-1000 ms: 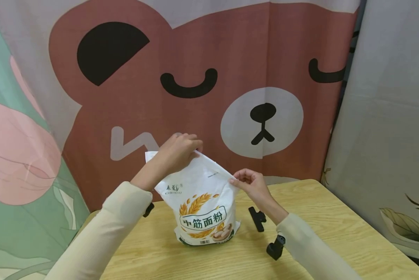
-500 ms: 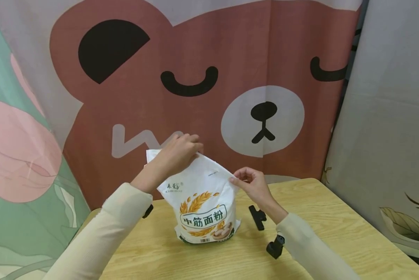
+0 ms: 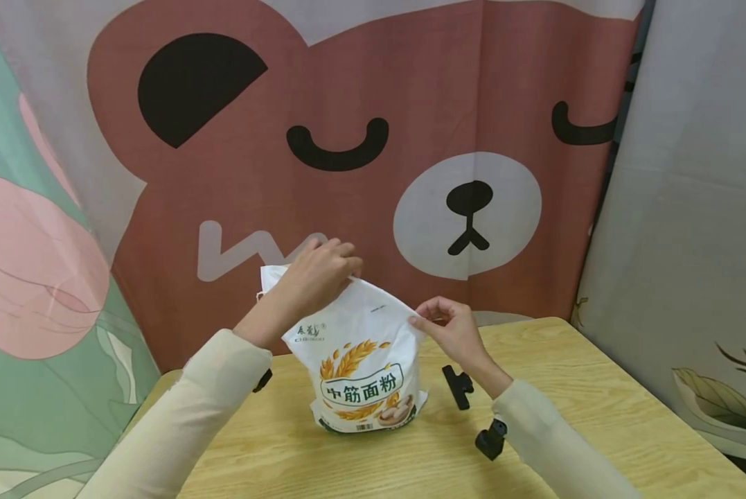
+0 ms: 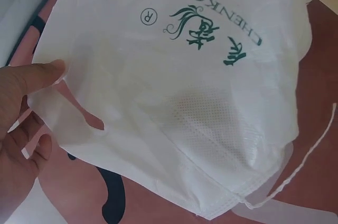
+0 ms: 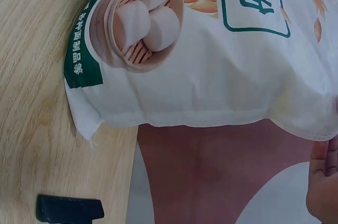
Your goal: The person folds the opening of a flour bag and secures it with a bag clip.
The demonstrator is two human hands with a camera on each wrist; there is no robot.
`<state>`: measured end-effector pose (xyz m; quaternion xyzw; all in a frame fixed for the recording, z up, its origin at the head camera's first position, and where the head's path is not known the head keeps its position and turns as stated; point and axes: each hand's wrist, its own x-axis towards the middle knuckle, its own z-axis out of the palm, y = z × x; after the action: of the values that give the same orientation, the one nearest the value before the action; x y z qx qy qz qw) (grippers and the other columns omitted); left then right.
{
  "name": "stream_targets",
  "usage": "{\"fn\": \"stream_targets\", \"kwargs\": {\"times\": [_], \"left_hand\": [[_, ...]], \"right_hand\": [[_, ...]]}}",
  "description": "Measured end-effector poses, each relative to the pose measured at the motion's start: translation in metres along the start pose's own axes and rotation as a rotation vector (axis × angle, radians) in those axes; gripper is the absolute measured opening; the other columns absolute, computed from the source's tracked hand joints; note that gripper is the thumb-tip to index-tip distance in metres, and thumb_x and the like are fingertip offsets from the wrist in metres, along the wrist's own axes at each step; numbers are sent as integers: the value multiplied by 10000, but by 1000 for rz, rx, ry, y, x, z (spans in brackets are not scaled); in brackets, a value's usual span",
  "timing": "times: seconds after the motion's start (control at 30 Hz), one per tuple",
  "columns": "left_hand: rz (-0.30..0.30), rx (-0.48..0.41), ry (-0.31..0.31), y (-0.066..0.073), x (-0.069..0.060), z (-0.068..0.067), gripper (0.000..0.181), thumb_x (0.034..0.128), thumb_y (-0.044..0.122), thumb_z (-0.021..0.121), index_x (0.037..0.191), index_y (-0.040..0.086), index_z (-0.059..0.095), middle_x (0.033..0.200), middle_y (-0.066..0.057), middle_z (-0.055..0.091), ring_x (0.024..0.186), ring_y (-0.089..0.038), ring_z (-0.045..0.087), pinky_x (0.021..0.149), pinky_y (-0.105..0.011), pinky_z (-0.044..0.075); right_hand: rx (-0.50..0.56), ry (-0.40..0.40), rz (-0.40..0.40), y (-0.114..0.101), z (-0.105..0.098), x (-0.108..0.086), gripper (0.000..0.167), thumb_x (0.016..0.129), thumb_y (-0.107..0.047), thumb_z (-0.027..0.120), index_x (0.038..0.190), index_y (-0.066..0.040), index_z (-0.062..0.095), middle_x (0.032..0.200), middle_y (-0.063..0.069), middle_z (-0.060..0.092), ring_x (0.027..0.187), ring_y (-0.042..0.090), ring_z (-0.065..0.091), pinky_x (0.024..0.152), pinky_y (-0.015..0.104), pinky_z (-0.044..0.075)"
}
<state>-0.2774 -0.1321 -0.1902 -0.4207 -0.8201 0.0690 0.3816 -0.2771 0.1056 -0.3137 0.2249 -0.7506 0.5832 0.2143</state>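
Observation:
A white flour bag point(image 3: 366, 333) printed with wheat ears stands upright on the wooden table. My left hand point(image 3: 323, 274) grips its top edge near the middle; in the left wrist view the thumb of that hand point(image 4: 24, 92) presses the bag point(image 4: 132, 92) beside a slit-shaped handle hole. At the bag's upper right corner my right hand point(image 3: 454, 333) pinches the edge between thumb and fingers. The right wrist view shows the bag's side point(image 5: 222, 86) and part of the right hand point(image 5: 323, 182) at the right border.
A black clip point(image 3: 458, 388) lies on the table point(image 3: 572, 416) right of the bag. Black devices are strapped at both wrists, the right one point(image 3: 491, 440) below the sleeve cuff. Behind the table hangs a curtain point(image 3: 435, 90) with a bear's face; a loose string point(image 4: 311, 155) trails from the bag.

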Motion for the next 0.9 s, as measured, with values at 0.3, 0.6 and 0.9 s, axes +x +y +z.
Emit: {"fn": "stream_targets", "kwargs": {"times": [0.3, 0.6, 0.9], "left_hand": [[54, 11, 78, 0, -9, 6, 128, 823, -7, 723, 819, 121, 716, 788, -12, 593, 709, -215, 541, 618, -364, 381], [100, 98, 108, 2, -11, 7, 44, 855, 63, 722, 873, 104, 716, 842, -32, 617, 741, -227, 571, 600, -339, 415], [102, 108, 139, 2, -14, 12, 58, 866, 47, 701, 857, 104, 699, 852, -35, 616, 739, -229, 560, 594, -326, 406]], "right_hand": [[-54, 54, -90, 30, 3, 4, 108, 840, -136, 770, 857, -72, 685, 778, 16, 661, 711, 164, 641, 628, 267, 531], [-96, 115, -157, -4, 6, -6, 80, 814, 15, 753, 837, 29, 678, 771, 118, 662, 701, 254, 632, 634, 228, 522], [-133, 158, -262, 14, 8, -3, 105, 787, 30, 773, 832, 3, 682, 775, 80, 669, 695, 233, 643, 620, 275, 541]]}}
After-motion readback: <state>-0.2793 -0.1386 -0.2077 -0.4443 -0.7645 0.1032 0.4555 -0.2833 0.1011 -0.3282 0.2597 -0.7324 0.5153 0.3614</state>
